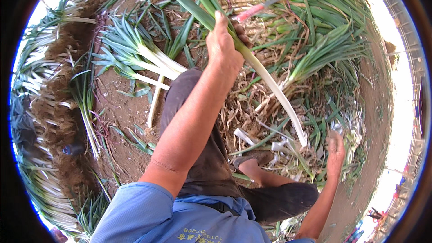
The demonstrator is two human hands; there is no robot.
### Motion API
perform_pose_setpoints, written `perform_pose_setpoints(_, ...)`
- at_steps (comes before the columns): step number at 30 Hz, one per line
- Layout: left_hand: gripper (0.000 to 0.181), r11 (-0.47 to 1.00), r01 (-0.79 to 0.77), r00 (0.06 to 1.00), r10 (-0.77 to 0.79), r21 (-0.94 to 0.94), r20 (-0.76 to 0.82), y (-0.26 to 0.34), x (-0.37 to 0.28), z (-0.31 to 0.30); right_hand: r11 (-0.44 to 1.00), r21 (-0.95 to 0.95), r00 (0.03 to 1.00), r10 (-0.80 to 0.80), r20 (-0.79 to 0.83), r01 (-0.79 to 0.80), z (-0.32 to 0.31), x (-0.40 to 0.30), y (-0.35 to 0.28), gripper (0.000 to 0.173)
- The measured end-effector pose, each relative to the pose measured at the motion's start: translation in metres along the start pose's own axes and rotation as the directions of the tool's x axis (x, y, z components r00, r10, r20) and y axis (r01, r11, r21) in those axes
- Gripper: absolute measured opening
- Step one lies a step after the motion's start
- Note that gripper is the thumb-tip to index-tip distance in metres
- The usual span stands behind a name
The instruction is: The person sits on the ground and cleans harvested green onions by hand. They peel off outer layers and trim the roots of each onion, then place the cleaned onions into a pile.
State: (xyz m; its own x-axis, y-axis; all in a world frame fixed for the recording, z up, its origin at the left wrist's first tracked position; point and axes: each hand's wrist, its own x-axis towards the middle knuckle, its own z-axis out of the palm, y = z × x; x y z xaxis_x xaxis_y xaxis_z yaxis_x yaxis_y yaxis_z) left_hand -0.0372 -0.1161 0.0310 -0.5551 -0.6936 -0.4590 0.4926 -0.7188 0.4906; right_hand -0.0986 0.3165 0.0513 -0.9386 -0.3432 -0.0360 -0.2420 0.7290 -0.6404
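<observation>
My left hand (222, 38) grips a long leek-like green onion (270, 79) around the base of its green leaves. The white stalk slants down to the right, and its root end hangs over peelings. Just beyond my left fingers is a red-handled knife (249, 12); whether my fingers touch it is unclear. My right hand (335, 148) is right of the root end, apart from the stalk. Its fingers blur against pale peelings, so I cannot tell if they hold anything. Several cleaned green onions (155, 55) lie by my knee, white ends against the trouser leg (182, 91).
A large heap of untrimmed green onions (324, 13) covers the far right. Dry leaves and peelings (280, 148) litter the ground around my bare ankle. Along the left runs a long stack of green onions (44, 64), its brown roots facing me. Bare soil (121, 114) shows between.
</observation>
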Motion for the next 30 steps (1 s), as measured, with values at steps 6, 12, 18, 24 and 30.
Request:
perform_pose_setpoints(6,0.043,0.999,0.027,1.000,-0.027,-0.020,0.009,0.001,-0.002,0.003,0.920,0.356,0.819,-0.073,0.569,-0.165,0.062,-0.021,-0.055,0.056)
perform_pose_setpoints(12,0.041,0.997,0.065,0.997,-0.064,-0.029,0.051,0.006,-0.008,0.003,0.936,0.246,0.801,0.058,0.596,-0.251,0.069,-0.033,-0.045,0.056)
perform_pose_setpoints(18,0.047,0.999,0.022,0.999,-0.020,-0.025,0.045,0.004,-0.010,0.004,0.921,0.225,0.787,0.124,0.604,-0.317,0.072,-0.044,-0.031,0.055)
perform_pose_setpoints(24,0.029,0.999,-0.054,0.996,0.053,0.006,0.071,0.015,-0.018,0.008,0.994,0.074,0.886,0.036,0.463,-0.079,0.102,-0.041,-0.026,0.034)
perform_pose_setpoints(30,0.030,0.908,-0.415,0.907,0.409,0.050,0.099,0.032,-0.010,0.000,0.992,0.102,0.904,0.024,0.427,-0.075,0.149,-0.013,-0.029,0.027)
